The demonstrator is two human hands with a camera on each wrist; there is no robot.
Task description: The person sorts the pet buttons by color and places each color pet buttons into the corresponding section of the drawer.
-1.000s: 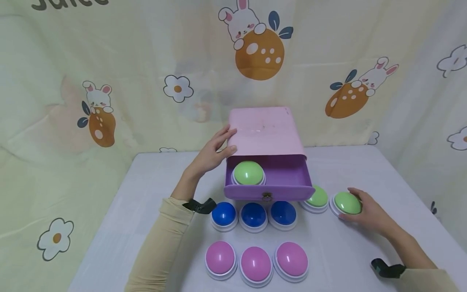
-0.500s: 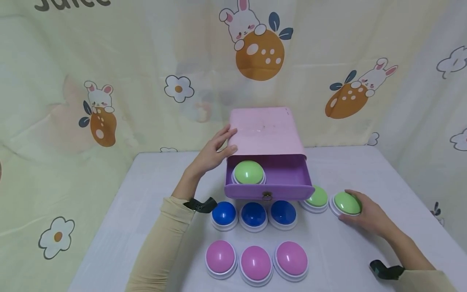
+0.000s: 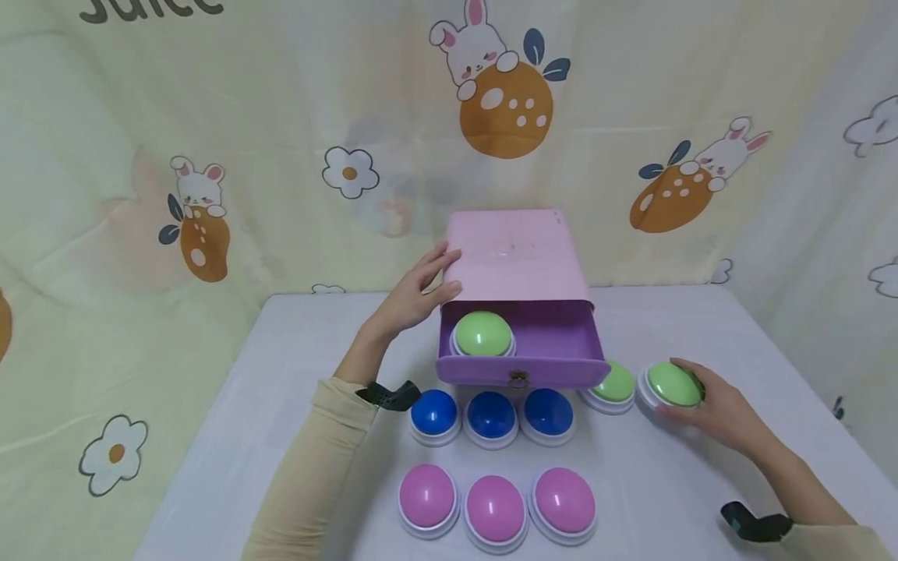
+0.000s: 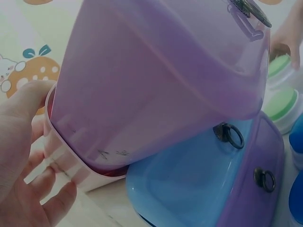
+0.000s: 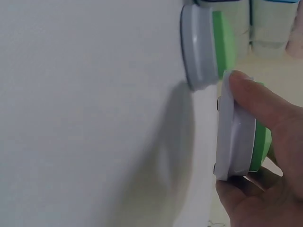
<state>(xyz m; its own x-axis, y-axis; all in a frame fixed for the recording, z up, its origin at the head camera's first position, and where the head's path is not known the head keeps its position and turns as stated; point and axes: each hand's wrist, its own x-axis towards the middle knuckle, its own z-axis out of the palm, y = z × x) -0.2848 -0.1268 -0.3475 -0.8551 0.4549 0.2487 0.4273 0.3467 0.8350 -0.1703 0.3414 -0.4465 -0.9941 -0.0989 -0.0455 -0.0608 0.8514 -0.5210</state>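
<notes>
With my right hand (image 3: 726,413) I grip a green-domed push button (image 3: 672,383) by its white base; in the right wrist view its underside feet (image 5: 219,103) show, apart from the table. Beside it a second green button (image 3: 616,382) stands on the table. My left hand (image 3: 412,300) rests against the left side of a pink drawer cabinet (image 3: 517,253), fingers fairly straight. The cabinet's purple top drawer (image 3: 522,372) is pulled out, with another green button (image 3: 483,333) in its left part. Below, a blue drawer (image 4: 189,175) is pushed in.
In front of the cabinet stand a row of blue buttons (image 3: 491,414) and a row of pink buttons (image 3: 495,508). The white-covered table (image 3: 659,483) ends at a patterned curtain (image 3: 393,93) behind.
My right hand has raised the green button slightly and tilted it. My left hand stays against the cabinet. The head view has shifted a little.
</notes>
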